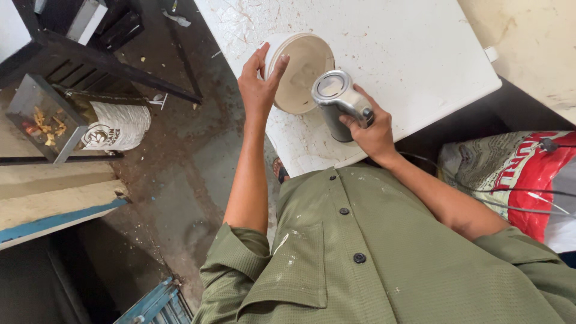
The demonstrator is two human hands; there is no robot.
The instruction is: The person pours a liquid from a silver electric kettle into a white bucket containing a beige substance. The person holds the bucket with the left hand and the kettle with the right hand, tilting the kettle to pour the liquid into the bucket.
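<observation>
A round cream-coloured plastic tub (pixel 298 72) stands tilted on a white, flaking table top (pixel 414 54). My left hand (pixel 258 84) grips the tub's left rim and tips its open mouth toward me. My right hand (pixel 372 129) holds the handle of a shiny metal electric kettle (pixel 336 102), lid shut, just in front of the tub's mouth and touching or almost touching its rim. I cannot see what is inside the tub.
A red and white printed sack (pixel 516 174) with dark cables over it lies at the right. A rolled white sack (pixel 117 126) and a metal tray of small bits (pixel 45 120) sit at the left beside a dark bench (pixel 108 66). Below is stained concrete floor (pixel 174 180).
</observation>
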